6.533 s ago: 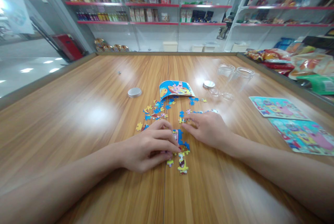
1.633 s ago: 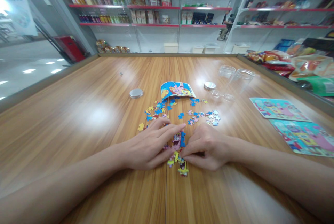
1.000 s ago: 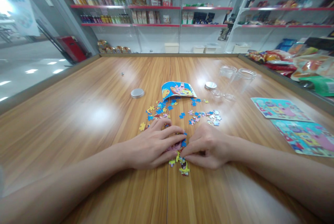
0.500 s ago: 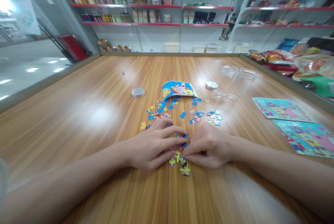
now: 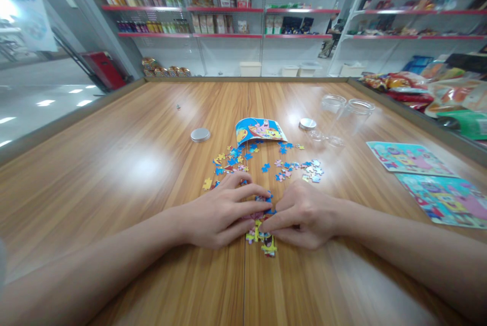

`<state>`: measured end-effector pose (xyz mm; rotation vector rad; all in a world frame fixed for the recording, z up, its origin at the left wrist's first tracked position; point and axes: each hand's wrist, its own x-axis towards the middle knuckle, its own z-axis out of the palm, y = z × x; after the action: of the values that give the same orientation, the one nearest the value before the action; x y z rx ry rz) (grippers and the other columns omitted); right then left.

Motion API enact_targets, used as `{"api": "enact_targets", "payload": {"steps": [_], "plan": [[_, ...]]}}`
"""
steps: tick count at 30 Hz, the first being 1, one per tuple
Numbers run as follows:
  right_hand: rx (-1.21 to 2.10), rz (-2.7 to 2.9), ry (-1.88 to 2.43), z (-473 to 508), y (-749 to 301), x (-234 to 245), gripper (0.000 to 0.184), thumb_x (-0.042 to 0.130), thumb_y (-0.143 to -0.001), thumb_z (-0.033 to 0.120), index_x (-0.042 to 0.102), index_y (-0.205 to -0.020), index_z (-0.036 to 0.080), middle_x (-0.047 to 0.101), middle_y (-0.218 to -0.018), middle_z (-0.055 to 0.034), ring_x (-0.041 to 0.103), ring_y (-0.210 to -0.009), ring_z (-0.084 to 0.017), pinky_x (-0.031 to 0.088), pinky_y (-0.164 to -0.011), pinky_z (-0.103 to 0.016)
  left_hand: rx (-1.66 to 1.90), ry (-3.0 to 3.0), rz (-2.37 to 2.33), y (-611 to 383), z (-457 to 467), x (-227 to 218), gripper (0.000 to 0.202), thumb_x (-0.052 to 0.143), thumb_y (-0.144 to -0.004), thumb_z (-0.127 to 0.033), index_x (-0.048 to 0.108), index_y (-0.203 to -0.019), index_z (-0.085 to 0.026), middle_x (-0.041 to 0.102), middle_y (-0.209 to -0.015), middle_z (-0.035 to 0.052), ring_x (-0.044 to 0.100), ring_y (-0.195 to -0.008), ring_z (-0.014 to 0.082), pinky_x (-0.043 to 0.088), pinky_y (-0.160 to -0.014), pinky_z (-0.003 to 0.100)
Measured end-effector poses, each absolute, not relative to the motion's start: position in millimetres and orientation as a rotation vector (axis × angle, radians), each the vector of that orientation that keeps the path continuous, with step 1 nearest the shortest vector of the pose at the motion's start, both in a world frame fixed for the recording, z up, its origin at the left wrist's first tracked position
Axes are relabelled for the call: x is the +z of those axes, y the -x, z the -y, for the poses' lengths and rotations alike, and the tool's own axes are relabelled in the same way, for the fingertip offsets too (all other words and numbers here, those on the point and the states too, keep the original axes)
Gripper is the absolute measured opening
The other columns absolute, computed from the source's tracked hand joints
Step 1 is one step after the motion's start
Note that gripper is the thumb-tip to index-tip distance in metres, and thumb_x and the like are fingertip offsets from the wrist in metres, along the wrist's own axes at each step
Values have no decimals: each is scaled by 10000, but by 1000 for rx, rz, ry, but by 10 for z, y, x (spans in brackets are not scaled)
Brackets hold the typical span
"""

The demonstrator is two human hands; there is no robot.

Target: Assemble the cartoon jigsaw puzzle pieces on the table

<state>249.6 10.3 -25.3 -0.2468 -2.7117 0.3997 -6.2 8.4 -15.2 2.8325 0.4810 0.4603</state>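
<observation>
1. The left hand is lying palm down just left of the lower centre of the frame, its fingers slightly spread and partly covering the joined puzzle pieces.
2. The right hand is reaching in from the right, its index finger pointing down at the yellow part of those pieces; whether it is pinching one cannot be told, as the fingers are hiding the thumb tip's contact.
3. The joined puzzle pieces are sitting on the desk at lower centre, between both hands, and crossing close to the desk's seam.
4. Above them, loose pieces are spreading below the curved picture card at mid-frame.
5. Judging the risks: pressing hard on a misaligned tab could be bending it or popping neighbours apart; the left fingers, if dragging sideways, could be skewing the joined group; a right wrist swinging upward could be scattering the nearby pieces.
</observation>
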Motion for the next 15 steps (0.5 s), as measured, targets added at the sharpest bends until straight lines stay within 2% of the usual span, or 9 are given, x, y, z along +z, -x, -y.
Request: {"api": "enact_targets", "payload": {"steps": [4, 8, 15], "plan": [[358, 2694, 164, -45, -2493, -236, 192, 585, -896, 207, 734, -1012, 240, 632, -612, 41, 519, -523, -100, 282, -506, -267, 436, -2830, -478, 62, -78, -148, 363, 548, -969, -263, 594, -1324, -198, 587, -1349, 119, 462, -1191, 299, 363, -1107, 525], [289, 2750, 168, 2, -2478, -227, 147, 594, -864, 220, 728, -919, 246, 598, -587, 52, 482, -509, -108, 237, -491, -293, 463, -2830, -472, 57, -78, -144, 363, 557, -962, -258, 597, -1317, -195, 595, -1339, 128, 476, -1200, 301, 369, -1109, 524], [346, 2753, 192, -5, -2465, -241, 105, 589, -822, 169, 677, -785, 211, 598, -583, 54, 482, -502, -92, 237, -482, -286, 448, -2831, -482, 64, -83, -144, 368, 557, -963, -254, 593, -1325, -203, 586, -1351, 121, 477, -1207, 295, 361, -1121, 525]]}}
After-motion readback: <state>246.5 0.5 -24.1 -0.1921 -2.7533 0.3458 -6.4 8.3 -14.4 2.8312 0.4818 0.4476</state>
